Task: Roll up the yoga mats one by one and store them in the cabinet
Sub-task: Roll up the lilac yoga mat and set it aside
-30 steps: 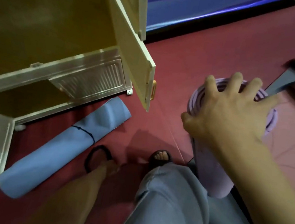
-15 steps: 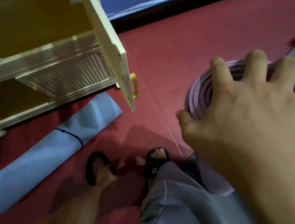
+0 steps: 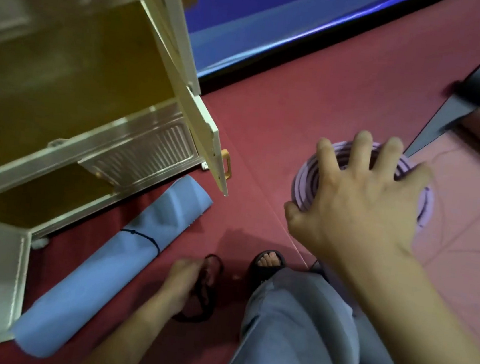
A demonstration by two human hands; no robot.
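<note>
No legible writing on lilac rolled mat under right hand

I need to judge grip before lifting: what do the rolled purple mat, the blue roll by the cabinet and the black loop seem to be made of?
Rolled purple yoga mat: looks like thick matte foam, its spiral layers showing at the end under the right hand.
Rolled blue mat: softer matte foam or fabric, dented at one end.
Black loop strap, pinched by the left hand: probably elastic or woven band; too blurred to tell.
</note>
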